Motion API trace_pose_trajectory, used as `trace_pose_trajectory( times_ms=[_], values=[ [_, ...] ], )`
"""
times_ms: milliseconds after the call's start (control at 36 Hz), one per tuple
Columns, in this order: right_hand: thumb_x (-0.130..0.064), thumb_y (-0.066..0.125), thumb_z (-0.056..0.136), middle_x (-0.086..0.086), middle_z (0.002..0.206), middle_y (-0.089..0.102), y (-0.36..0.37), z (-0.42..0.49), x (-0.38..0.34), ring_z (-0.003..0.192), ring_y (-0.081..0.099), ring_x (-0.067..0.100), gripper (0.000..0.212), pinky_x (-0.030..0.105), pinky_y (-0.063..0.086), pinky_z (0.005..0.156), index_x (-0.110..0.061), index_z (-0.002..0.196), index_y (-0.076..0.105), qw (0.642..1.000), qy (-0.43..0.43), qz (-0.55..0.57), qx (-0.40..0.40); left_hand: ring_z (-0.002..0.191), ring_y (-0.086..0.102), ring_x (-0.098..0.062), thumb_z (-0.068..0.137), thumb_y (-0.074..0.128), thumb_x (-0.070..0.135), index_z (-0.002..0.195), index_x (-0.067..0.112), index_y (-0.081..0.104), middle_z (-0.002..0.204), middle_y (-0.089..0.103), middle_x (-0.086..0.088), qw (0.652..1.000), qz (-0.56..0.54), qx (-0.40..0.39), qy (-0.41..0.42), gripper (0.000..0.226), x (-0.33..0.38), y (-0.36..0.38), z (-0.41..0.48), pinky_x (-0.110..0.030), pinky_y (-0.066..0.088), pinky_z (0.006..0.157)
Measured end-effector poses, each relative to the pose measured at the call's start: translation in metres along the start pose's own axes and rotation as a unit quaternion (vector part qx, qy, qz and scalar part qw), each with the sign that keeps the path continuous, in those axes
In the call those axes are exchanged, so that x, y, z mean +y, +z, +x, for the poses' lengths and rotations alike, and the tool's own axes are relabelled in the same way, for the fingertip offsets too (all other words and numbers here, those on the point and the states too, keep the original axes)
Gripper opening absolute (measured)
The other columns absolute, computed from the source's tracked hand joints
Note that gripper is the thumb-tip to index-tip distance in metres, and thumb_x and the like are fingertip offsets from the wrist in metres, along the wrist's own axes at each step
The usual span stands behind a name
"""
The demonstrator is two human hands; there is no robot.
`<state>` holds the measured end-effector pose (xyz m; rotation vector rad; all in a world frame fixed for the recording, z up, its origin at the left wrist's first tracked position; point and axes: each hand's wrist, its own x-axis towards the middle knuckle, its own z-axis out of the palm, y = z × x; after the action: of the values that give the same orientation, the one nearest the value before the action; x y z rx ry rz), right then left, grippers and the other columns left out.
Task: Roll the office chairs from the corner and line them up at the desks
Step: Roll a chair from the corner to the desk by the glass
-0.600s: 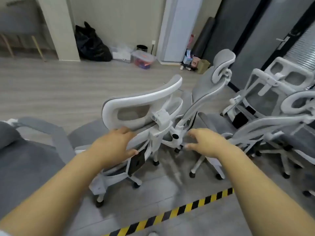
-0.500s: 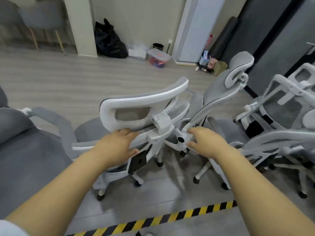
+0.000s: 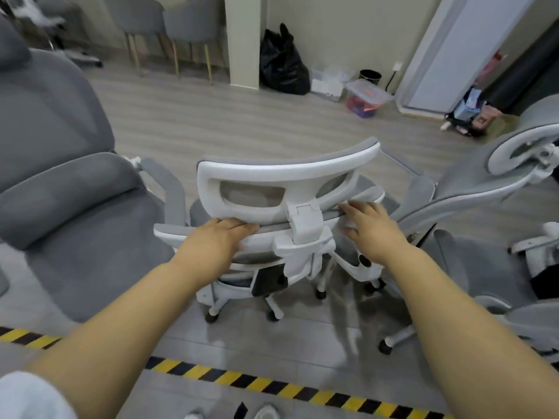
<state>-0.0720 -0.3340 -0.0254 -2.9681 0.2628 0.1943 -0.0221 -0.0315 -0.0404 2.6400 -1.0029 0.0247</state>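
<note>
A white-framed office chair with grey mesh stands right in front of me, its back turned to me and its castors on the floor. My left hand grips the top edge of its backrest, left of the headrest bracket, thumb underneath. My right hand holds the same edge to the right of the bracket, fingers laid over it. A second white office chair leans reclined close on the right.
A large grey padded chair crowds the left side. Yellow-black floor tape runs across near my feet. Against the far wall are a pillar, a black bag and a plastic box. Wooden floor lies open beyond the chair.
My right hand moved from the neighbouring chair's frame onto the backrest edge of the chair in front. The view swung left, and the chair now sits square to me.
</note>
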Motion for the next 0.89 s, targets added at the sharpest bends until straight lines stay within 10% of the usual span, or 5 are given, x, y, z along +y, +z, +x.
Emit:
trace_pose_trajectory(
  times_ms=[250, 889],
  values=[
    [-0.039, 0.052, 0.091, 0.0, 0.139, 0.046, 0.014, -0.019, -0.022, 0.129, 0.031, 0.028, 0.04, 0.044, 0.035, 0.102, -0.025, 0.129, 0.052, 0.998, 0.009, 0.022, 0.053, 0.075, 0.068, -0.033, 0.06, 0.079, -0.003, 0.107, 0.012, 0.069, 0.096, 0.071, -0.011, 0.998, 0.02, 0.052, 0.033, 0.051, -0.006, -0.009, -0.024, -0.038, 0.055, 0.061],
    [-0.044, 0.05, 0.091, -0.001, 0.138, 0.045, 0.056, -0.179, -0.18, 0.124, 0.03, 0.029, 0.045, 0.039, 0.033, 0.103, -0.028, 0.133, 0.048, 0.985, 0.15, 0.051, 0.073, 0.089, 0.06, -0.035, 0.081, 0.066, 0.03, 0.109, 0.008, 0.065, 0.1, 0.065, -0.011, 0.992, -0.033, 0.084, 0.09, 0.036, -0.089, -0.031, -0.161, -0.044, 0.044, 0.087]
  ],
)
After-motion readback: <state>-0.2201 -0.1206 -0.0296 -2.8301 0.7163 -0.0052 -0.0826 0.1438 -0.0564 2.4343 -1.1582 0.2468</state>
